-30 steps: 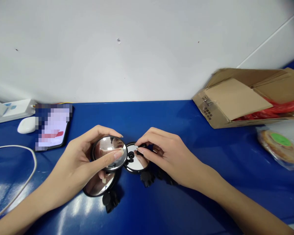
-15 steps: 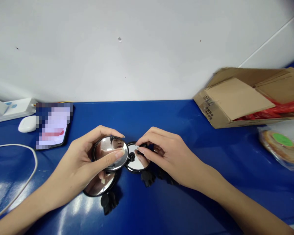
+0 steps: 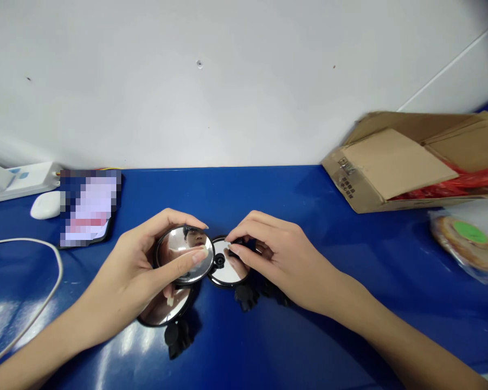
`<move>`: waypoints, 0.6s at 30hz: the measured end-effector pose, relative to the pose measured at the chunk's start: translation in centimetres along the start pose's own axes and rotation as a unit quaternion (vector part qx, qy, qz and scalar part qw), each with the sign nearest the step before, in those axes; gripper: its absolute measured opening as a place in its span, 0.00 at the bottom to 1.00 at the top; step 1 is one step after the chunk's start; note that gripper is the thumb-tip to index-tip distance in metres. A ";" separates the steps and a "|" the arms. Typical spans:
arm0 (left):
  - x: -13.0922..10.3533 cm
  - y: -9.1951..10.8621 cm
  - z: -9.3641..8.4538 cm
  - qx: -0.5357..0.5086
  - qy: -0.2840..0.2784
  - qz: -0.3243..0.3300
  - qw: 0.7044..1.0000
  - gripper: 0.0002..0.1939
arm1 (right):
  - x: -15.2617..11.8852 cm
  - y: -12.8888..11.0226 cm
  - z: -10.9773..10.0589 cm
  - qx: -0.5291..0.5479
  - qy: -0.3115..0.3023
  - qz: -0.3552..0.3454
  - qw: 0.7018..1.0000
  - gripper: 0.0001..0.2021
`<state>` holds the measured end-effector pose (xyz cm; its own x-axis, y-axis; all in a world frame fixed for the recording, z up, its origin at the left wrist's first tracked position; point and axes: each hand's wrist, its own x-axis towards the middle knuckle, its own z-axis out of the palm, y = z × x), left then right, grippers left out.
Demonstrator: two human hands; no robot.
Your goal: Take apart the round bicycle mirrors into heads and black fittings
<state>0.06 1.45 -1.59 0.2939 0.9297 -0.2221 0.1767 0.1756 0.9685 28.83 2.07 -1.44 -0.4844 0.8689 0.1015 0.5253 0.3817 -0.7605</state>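
Observation:
A round, black-rimmed mirror [image 3: 174, 246] is gripped by my left hand [image 3: 146, 260], thumb across its face and fingers around the rim. At that mirror's right edge sits a small black socket piece [image 3: 219, 261]. My right hand [image 3: 272, 249] pinches a small black part [image 3: 238, 241], mostly hidden by the fingers, just right of that piece. Beneath the hands, a second round mirror [image 3: 230, 273] lies face up on the table with a black knobbed clamp [image 3: 246, 298] beside it. Under my left hand lies a third mirror [image 3: 166, 309], with another black clamp [image 3: 178, 338] at its edge.
On the left are a phone [image 3: 89, 208], a white rounded case [image 3: 46, 206], a white power strip [image 3: 24, 181] and a white cable [image 3: 59, 271]. A cardboard box [image 3: 398, 162] with red plastic and a wrapped pastry [image 3: 467, 244] stand to the right. A white wall [image 3: 228, 108] backs the blue table.

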 end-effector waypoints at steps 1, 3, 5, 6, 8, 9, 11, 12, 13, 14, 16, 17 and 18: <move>0.0 0.0 0.0 0.001 0.001 0.000 1.000 0.21 | 0.0 0.0 0.0 0.000 0.000 -0.001 1.000 0.09; 0.1 -0.1 0.0 0.005 0.004 0.004 1.000 0.21 | 0.1 -0.1 0.0 0.000 0.000 -0.004 1.000 0.09; 0.2 -0.1 0.0 0.008 0.006 0.009 1.000 0.21 | 0.1 -0.1 0.0 -0.001 0.001 -0.005 1.000 0.10; 0.2 -0.1 0.0 0.009 0.007 0.009 1.000 0.21 | 0.1 -0.1 0.0 -0.001 0.001 -0.005 1.000 0.10; 0.2 -0.1 0.0 0.010 0.006 0.007 1.000 0.21 | 0.1 -0.1 0.0 -0.002 0.000 -0.006 1.000 0.09; 0.2 -0.1 0.0 0.010 0.005 0.006 1.000 0.21 | 0.1 -0.1 0.0 -0.003 0.001 -0.007 1.000 0.09; 0.2 -0.1 0.0 0.008 0.004 0.007 1.000 0.21 | 0.0 0.0 0.1 -0.004 0.002 -0.009 1.000 0.09; 0.1 0.0 0.0 0.008 0.004 0.008 1.000 0.21 | 0.0 0.0 0.1 -0.004 0.003 -0.010 1.000 0.09; 0.1 0.0 0.0 0.007 0.005 0.009 1.000 0.21 | 0.0 0.0 0.1 -0.005 0.004 -0.011 1.000 0.08; 0.0 0.0 0.0 0.008 0.005 0.009 1.000 0.21 | 0.0 0.0 0.1 -0.005 0.004 -0.012 1.000 0.08; 0.0 0.0 0.0 0.008 0.003 0.008 1.000 0.21 | -0.1 0.1 0.1 -0.005 0.004 -0.013 1.000 0.09; 0.0 0.0 0.0 0.008 0.003 0.007 1.000 0.20 | -0.1 0.0 0.1 -0.005 0.004 -0.013 1.000 0.09; 0.0 0.0 0.0 0.009 0.003 0.007 1.000 0.20 | -0.2 0.0 0.1 -0.006 0.004 -0.013 1.000 0.09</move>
<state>0.11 1.48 -1.63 0.2909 0.9338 -0.2084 0.1889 0.1575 0.9693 28.88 1.94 -1.51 -0.4923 0.8610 0.1275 0.5203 0.4086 -0.7499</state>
